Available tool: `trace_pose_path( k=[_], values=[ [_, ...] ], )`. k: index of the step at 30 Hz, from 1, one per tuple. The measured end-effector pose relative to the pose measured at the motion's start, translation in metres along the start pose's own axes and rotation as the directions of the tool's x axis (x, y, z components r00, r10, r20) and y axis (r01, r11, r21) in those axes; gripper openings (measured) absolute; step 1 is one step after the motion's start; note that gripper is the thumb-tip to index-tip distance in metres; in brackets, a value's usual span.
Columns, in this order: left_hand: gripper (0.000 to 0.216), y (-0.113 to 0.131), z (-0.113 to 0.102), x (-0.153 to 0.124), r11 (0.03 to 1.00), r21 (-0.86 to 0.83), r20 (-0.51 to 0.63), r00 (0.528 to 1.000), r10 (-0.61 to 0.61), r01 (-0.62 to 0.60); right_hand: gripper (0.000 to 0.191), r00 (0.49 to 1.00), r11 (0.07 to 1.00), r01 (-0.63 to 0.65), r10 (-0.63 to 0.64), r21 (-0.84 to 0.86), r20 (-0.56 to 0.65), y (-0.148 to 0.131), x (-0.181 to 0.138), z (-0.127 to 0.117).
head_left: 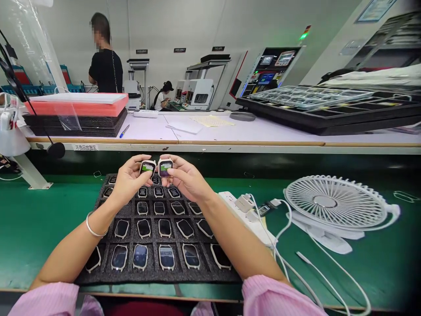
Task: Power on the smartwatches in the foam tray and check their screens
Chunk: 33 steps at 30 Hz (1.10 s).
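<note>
My left hand [129,179] is closed around a small white-framed smartwatch body [148,167] whose screen is lit green. My right hand [185,177] grips a second watch body [165,166], also lit, held side by side with the first. Both are raised over the far end of a black foam tray [108,272] on the green mat. The tray holds several rows of dark-screened watch bodies [166,256] in pockets. A silver bangle sits on my left wrist.
A white power strip [230,202] with plugs and cables lies right of the tray, beside a white desk fan [329,206] lying flat. A raised shelf behind carries stacked foam sheets [75,109], a pen and black trays [329,114]. Two other people are at the back.
</note>
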<state>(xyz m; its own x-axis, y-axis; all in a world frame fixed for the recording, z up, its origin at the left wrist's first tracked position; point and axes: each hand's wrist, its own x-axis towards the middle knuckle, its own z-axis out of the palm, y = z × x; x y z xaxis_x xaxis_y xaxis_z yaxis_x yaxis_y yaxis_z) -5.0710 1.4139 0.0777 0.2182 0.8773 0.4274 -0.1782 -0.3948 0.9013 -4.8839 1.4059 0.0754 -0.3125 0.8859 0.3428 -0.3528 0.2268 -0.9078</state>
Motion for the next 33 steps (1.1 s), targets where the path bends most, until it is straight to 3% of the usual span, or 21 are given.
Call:
trace_pose_path(
  k=[9,16,26,29,31,33],
  values=[
    [0.046,-0.006,0.002,-0.005,1.0,-0.007,0.013,0.999,-0.031,0.031,0.045,1.0,1.0,0.007,-0.007,-0.011,-0.005,0.005,-0.006,-0.003],
    [0.038,-0.012,0.001,-0.004,0.999,0.015,0.013,0.999,-0.049,0.049,0.034,0.999,1.0,0.009,-0.01,-0.026,-0.042,0.015,-0.002,-0.006],
    [0.041,-0.018,-0.001,-0.003,0.998,-0.008,0.039,0.998,-0.058,0.058,0.042,0.999,1.0,0.018,-0.018,-0.024,-0.036,0.021,-0.001,-0.009],
    [0.04,-0.011,-0.002,-0.004,0.998,-0.016,0.044,0.997,-0.06,0.061,0.041,1.0,1.0,0.003,-0.003,-0.014,-0.027,0.014,-0.002,-0.007],
    [0.038,0.004,-0.008,-0.009,1.0,-0.026,0.027,1.0,-0.004,0.004,0.037,1.0,1.0,0.019,-0.019,-0.01,-0.012,-0.002,-0.009,-0.005],
    [0.037,0.023,-0.018,-0.018,0.99,0.002,-0.034,0.989,0.144,-0.144,0.03,0.993,0.993,0.117,-0.117,-0.031,-0.023,-0.023,-0.022,-0.004]
  ],
)
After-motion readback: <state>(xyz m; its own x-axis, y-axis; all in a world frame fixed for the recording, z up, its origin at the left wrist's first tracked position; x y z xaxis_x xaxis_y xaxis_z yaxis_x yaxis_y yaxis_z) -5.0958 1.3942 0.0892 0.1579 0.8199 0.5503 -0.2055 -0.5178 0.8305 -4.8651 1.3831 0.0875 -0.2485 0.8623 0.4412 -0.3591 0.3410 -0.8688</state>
